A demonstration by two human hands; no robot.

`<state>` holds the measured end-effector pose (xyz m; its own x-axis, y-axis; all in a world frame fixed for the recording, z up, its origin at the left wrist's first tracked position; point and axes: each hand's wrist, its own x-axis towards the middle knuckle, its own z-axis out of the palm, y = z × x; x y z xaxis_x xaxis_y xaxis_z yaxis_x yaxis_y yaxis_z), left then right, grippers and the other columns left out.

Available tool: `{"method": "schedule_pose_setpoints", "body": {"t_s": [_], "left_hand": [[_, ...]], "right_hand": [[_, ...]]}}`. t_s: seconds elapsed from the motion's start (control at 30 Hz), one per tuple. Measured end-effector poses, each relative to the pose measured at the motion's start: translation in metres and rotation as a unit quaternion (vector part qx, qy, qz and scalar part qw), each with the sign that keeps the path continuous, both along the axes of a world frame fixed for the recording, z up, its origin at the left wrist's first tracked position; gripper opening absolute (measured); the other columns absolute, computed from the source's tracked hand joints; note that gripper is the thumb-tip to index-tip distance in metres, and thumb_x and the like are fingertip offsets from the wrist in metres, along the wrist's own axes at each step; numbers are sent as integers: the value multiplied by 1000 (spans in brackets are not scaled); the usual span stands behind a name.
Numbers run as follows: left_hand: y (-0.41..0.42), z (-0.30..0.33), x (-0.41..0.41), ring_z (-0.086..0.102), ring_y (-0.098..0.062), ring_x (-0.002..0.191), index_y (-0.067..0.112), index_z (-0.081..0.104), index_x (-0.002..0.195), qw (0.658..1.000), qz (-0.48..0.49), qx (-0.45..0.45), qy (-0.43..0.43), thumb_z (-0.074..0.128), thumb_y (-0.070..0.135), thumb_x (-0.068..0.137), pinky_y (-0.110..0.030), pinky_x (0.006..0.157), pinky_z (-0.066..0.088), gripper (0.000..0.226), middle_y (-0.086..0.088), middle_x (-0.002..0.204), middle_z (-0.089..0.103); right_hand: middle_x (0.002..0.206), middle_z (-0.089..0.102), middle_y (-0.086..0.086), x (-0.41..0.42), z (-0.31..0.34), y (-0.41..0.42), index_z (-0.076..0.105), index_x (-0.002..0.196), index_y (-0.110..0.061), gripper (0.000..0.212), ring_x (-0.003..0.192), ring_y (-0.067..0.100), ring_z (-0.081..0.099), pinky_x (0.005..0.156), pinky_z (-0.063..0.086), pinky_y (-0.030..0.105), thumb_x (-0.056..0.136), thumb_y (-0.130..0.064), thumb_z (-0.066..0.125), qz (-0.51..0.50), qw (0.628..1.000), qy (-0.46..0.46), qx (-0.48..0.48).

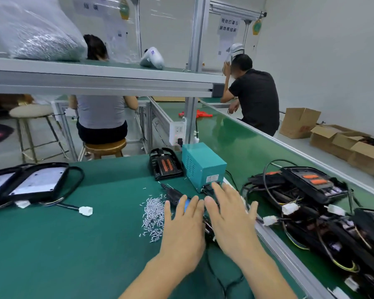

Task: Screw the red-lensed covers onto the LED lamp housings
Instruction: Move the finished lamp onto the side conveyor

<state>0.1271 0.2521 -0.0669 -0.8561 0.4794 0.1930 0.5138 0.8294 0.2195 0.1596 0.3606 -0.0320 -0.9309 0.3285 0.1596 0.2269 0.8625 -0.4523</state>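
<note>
My left hand [185, 225] and my right hand [231, 216] hover flat, fingers straight, over the green bench mat [63, 244], holding nothing. Beneath them lies a black electric screwdriver [173, 194] with a blue band, partly hidden by my fingers. A heap of small silver screws [153, 216] sits just left of my left hand. One black lamp housing with red lenses [165, 164] stands behind, by the teal box. A pile of lamp housings with red lenses and wired connectors [311, 190] lies on the conveyor at right. Housings with their metal backs up [35, 182] lie at far left.
A teal power supply box [203, 165] stands just beyond my right hand. An aluminium rail [279, 244] divides the bench from the green conveyor. A shelf [95, 78] hangs overhead. Two people sit at benches ahead. Cardboard boxes [343, 143] stand on the floor at right.
</note>
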Motion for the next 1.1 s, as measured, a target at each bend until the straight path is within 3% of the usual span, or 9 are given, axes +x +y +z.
{"method": "schedule_pose_setpoints", "body": {"t_s": [0.13,0.37,0.6,0.83,1.0,1.07,1.1], "left_hand": [[-30,-6,-12,-3,-16,147,25,4,151,999,47,0,-8,24,28,102,-47,116,-5,53,9,160,3],[-90,-6,-50,4,-10,146,23,13,151,989,139,31,-23,24,23,102,-42,118,2,50,10,159,10],[-171,-19,-71,5,-11,147,27,15,152,972,234,17,-29,31,32,102,-46,117,3,53,10,159,13],[-249,-22,-93,9,-13,146,26,20,150,946,322,-36,18,33,31,102,-46,117,6,50,9,158,16],[-290,-23,-112,12,-15,146,22,17,150,931,351,-78,63,33,27,102,-48,117,8,51,6,157,19],[-300,-25,-120,11,-16,146,23,17,150,931,344,-99,67,33,25,102,-47,117,8,51,6,158,19],[-304,-26,-124,12,-16,146,23,17,150,932,339,-110,67,34,25,102,-47,117,9,51,6,157,20]], "right_hand": [[163,5,-10,-18,-8,-27,10,155,-35,54,149,7,-2,115,-14,55,103,-48,15,46,998,-33,2],[162,10,-9,-36,-25,-81,13,155,-32,53,148,8,2,116,-13,53,104,-48,18,129,990,-43,23],[165,2,-2,-44,-48,-141,8,156,-29,58,150,13,-4,114,-18,54,104,-51,17,221,969,-87,66],[165,2,-2,-48,-70,-183,9,157,-27,60,150,13,-4,114,-17,54,103,-53,18,271,951,-109,102],[164,2,-5,-51,-86,-198,9,156,-30,60,150,12,-4,109,-26,55,102,-54,20,280,944,-111,131],[163,17,4,-49,-89,-200,28,153,-31,57,150,13,13,100,-34,49,101,-54,29,279,946,-51,155],[152,41,12,-45,-86,-201,51,141,-30,52,141,15,38,103,-31,46,95,-54,43,268,950,-15,161]]}}
